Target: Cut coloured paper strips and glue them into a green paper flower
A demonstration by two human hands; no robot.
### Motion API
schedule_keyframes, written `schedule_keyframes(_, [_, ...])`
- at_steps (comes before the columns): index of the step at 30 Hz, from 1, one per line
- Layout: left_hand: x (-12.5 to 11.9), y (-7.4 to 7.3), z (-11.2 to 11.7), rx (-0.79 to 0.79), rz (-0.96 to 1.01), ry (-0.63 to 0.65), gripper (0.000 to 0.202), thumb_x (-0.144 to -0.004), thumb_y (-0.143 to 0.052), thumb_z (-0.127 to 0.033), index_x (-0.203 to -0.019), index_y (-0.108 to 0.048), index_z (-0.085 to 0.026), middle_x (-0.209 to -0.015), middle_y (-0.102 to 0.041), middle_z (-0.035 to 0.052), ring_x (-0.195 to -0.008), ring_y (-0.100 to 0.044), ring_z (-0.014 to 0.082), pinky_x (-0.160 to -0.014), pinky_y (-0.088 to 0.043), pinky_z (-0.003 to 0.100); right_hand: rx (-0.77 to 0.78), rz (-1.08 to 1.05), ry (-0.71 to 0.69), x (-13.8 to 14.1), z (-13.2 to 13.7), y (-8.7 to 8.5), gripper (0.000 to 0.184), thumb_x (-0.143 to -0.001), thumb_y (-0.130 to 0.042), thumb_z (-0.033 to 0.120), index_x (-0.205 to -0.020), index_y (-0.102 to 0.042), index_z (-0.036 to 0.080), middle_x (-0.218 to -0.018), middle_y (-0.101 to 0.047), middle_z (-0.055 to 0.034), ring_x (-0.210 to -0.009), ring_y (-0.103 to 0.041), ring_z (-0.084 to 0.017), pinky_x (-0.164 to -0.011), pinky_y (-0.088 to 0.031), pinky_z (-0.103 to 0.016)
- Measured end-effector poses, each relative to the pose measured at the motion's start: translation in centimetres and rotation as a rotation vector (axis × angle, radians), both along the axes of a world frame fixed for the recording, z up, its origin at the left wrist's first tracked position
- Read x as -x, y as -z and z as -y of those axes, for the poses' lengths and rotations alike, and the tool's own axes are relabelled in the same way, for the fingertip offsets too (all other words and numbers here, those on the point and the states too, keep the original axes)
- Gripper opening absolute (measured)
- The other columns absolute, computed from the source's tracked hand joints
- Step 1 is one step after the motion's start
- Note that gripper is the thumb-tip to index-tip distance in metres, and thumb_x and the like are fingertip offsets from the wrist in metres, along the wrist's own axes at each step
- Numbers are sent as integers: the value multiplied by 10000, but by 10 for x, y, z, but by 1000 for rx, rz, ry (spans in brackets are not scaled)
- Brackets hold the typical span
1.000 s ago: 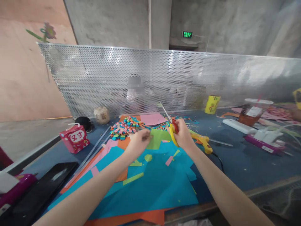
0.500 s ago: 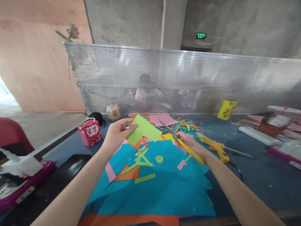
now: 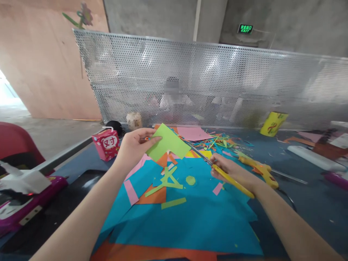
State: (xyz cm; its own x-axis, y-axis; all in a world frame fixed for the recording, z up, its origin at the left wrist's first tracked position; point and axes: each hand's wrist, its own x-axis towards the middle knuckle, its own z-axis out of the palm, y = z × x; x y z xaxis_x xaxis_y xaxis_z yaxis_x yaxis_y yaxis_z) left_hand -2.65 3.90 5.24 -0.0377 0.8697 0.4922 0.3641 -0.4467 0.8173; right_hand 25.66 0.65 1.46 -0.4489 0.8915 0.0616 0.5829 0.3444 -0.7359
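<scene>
My left hand point(image 3: 134, 144) pinches a light green paper sheet point(image 3: 168, 143) and holds it up above the table. My right hand point(image 3: 231, 170) grips yellow-handled scissors point(image 3: 217, 169), whose blades point up and left and meet the right edge of the green sheet. Below them lie large blue paper sheets point(image 3: 190, 214), orange paper point(image 3: 154, 194), pink strips and small green offcuts point(image 3: 165, 181).
A pink carton point(image 3: 106, 144) stands at the left, a yellow glue gun point(image 3: 259, 168) lies right of my right hand. A yellow cup point(image 3: 272, 123) and a perforated metal screen point(image 3: 217, 79) are at the back. A purple device point(image 3: 24, 203) sits far left. Colourful scraps point(image 3: 217, 141) litter the middle.
My left hand picked up the green sheet and raised it. My right hand lowered the scissors and brought their blades to the sheet's edge. The view shifted left.
</scene>
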Motion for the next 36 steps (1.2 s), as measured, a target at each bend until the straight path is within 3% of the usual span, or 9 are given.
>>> schedule_keyframes(12, [-6, 1, 2, 8, -50, -30, 342, -616, -655, -413, -849, -647, -162, -805, -674, 37, -702, -620, 177, -632, -515, 285, -7, 53, 39, 5, 4, -5, 236, -774, -489, 426, -811, -371, 225, -649, -353, 38, -568, -337, -119, -519, -301, -248])
schedule_keyframes(25, [-4, 1, 1, 28, -47, -13, 339, -612, -658, -412, -836, -643, -158, -788, -659, 41, -623, -606, 156, -543, -507, 253, -10, 91, 64, 3, 2, -4, 280, -762, -490, 461, -755, -357, 215, -553, -249, 76, -499, -233, -89, -457, -199, -218])
schedule_keyframes(30, [-5, 2, 1, 57, -4, -14, 322, -598, -672, -401, -826, -642, -176, -750, -654, 15, -548, -593, 128, -483, -499, 230, -12, 95, 73, 3, 2, -3, 294, -752, -500, 473, -765, -369, 210, -558, -252, 76, -508, -238, -89, -464, -210, -218])
schedule_keyframes(36, [-10, 2, 3, 54, 21, -15, 312, -575, -696, -364, -810, -643, -165, -758, -658, 18, -655, -618, 154, -547, -516, 229, -28, 103, 79, 5, 2, -3, 296, -754, -489, 486, -783, -381, 211, -595, -310, 65, -537, -286, -97, -493, -253, -223])
